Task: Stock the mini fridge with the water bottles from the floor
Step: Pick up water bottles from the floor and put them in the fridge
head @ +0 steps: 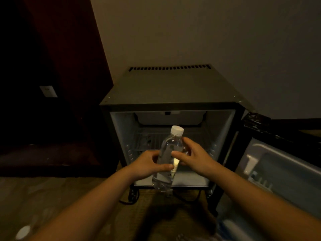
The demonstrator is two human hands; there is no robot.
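A clear water bottle (169, 150) with a white cap stands nearly upright in the air, just in front of the open mini fridge (166, 87). My left hand (149, 164) wraps its lower half from the left. My right hand (192, 155) grips its middle from the right, thumb across the front. The fridge cavity is lit, with a wire shelf (152, 138) at mid height and a bare floor below. Something pale lies on the wire shelf at the left, too dim to name.
The fridge door (278, 164) hangs open to the right, its inner racks facing me. A dark wooden cabinet (57, 84) stands to the left. A black cable (132, 197) trails under the fridge. A white cap-like object (23, 232) lies on the carpet at bottom left.
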